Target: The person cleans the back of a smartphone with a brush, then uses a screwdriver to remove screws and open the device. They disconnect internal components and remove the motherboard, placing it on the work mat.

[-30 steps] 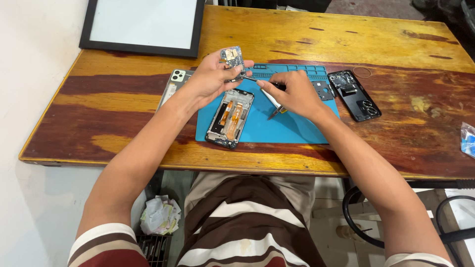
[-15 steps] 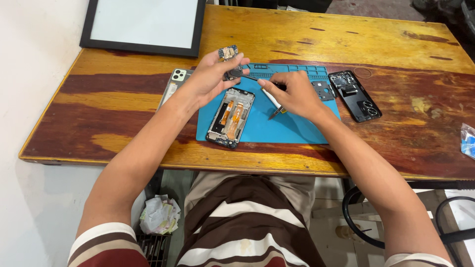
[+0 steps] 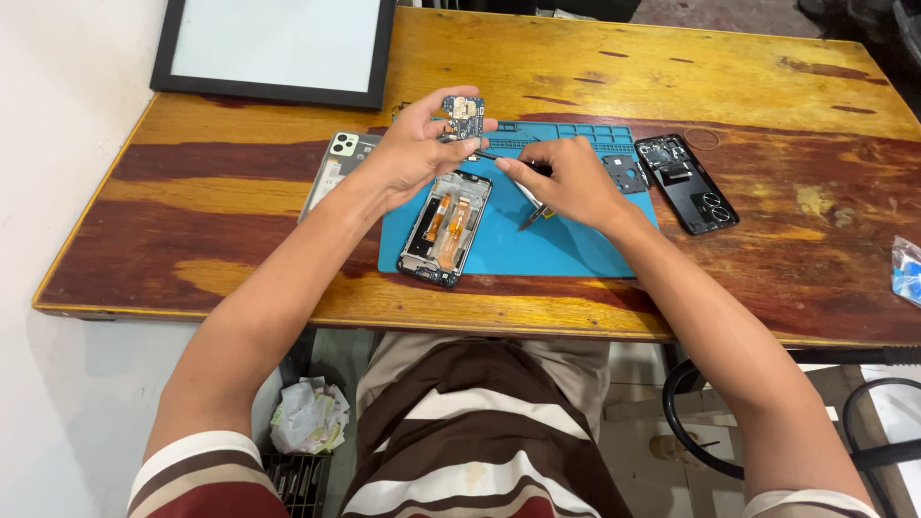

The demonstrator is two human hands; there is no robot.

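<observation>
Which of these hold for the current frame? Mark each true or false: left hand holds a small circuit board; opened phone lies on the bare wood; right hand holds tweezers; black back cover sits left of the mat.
1. The left hand holds a small circuit board. True.
2. The opened phone lies on bare wood. False: it lies on the blue mat.
3. The right hand holds tweezers. True.
4. The black back cover sits left of the mat. False: it lies to the right of it, on the table.

Phone repair workshop: blue repair mat (image 3: 566, 245), opened phone (image 3: 446, 228).
</observation>
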